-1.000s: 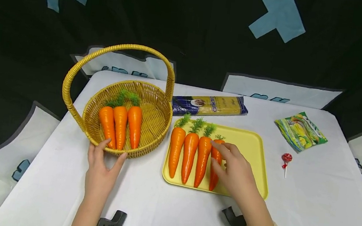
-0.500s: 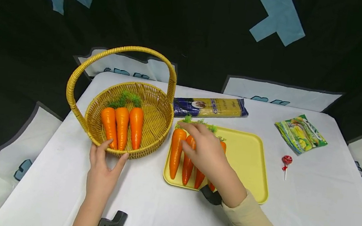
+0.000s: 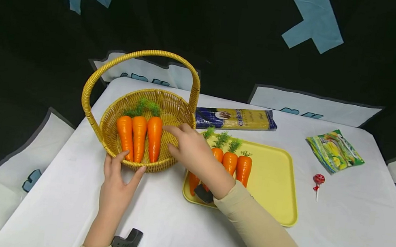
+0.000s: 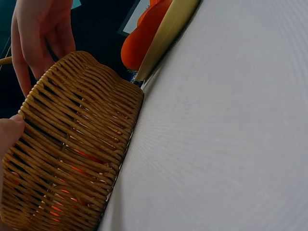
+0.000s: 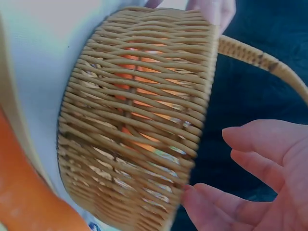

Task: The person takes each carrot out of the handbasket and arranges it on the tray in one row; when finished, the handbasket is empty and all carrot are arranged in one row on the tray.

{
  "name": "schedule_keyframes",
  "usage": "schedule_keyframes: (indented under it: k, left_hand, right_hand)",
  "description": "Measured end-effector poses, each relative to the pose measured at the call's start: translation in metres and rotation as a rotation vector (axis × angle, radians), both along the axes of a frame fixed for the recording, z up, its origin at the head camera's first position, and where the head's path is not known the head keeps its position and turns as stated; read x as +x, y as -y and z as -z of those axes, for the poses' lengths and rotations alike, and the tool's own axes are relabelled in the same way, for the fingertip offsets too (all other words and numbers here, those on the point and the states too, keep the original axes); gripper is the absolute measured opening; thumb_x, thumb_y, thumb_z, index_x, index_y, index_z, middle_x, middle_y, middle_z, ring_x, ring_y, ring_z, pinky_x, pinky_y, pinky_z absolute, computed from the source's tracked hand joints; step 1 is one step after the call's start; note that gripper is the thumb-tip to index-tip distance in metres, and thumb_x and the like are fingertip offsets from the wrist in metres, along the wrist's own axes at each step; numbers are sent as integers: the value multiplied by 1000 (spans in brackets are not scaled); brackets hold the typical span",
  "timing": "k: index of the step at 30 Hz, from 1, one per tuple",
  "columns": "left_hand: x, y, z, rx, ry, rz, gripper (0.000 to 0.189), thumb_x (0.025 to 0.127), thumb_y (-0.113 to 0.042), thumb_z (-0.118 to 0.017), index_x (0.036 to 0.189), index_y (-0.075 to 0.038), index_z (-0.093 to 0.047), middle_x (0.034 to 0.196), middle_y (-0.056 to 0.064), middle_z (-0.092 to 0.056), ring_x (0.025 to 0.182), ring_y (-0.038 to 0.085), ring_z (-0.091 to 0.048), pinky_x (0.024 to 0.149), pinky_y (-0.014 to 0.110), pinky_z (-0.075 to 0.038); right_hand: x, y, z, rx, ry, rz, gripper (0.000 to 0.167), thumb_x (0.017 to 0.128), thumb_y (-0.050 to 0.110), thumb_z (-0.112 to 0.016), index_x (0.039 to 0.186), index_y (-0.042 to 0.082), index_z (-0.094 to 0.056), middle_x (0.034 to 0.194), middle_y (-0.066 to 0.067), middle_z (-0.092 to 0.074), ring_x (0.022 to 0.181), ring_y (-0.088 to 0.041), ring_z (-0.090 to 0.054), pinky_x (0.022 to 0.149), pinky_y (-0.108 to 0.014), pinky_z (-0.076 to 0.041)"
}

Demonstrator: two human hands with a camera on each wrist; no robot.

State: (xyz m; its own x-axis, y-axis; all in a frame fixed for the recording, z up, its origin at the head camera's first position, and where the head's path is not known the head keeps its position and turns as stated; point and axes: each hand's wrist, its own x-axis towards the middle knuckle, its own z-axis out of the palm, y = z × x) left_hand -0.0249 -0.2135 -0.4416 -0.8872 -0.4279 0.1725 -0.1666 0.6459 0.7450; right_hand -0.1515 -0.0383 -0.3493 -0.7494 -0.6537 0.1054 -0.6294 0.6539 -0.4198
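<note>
Your left hand (image 3: 117,185) grips the wicker basket (image 3: 154,167) by its near rim; three carrots (image 3: 138,139) inside, just past that grip. Your right hand (image 3: 193,147), spread, holds nothing, over the right rim. Four partly hidden carrots (image 3: 229,161) on yellow tray (image 3: 272,181).

Left of centre, a wicker basket (image 3: 171,103) holds three carrots (image 3: 139,138); the left hand (image 3: 118,186) grips its lower rim, the right hand (image 3: 191,146) is over its right side. Right of centre, a yellow tray (image 3: 270,176) bears four carrots (image 3: 229,162).
</note>
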Motion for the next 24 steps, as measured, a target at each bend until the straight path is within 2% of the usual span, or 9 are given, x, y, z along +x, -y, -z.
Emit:
schedule_keyframes:
  k: [7,10,19,24]
  left_hand:
    - [-2,0,0,-20,-18,0,63,90,-39,-68,139,-14,-36,154,22,-14,110,54,-49,69,65,-45]
    - [-2,0,1,-20,-24,2,64,90,-38,-68,139,-14,-36,154,22,-14,110,54,-49,70,65,-45]
    - [-1,0,2,-37,-36,2,63,89,-35,-70,139,-14,-36,153,24,-15,109,53,-49,68,64,-46]
    - [0,0,2,-35,-31,1,63,89,-36,-70,139,-14,-36,153,23,-14,109,53,-50,68,63,-47]
  right_hand:
    - [-9,20,10,62,-6,6,43,94,26,-63,136,21,-55,115,-12,-58,70,-18,-58,56,-27,-47]
    - [-10,27,12,92,11,8,44,94,28,-63,137,22,-54,117,-14,-58,67,-18,-58,55,-27,-48]
    - [-12,43,18,193,59,1,46,94,31,-62,139,24,-52,116,-10,-60,84,-21,-61,63,-32,-50]
    - [-12,48,22,227,61,-11,46,95,32,-62,138,23,-52,114,-9,-61,84,-21,-61,64,-30,-49]
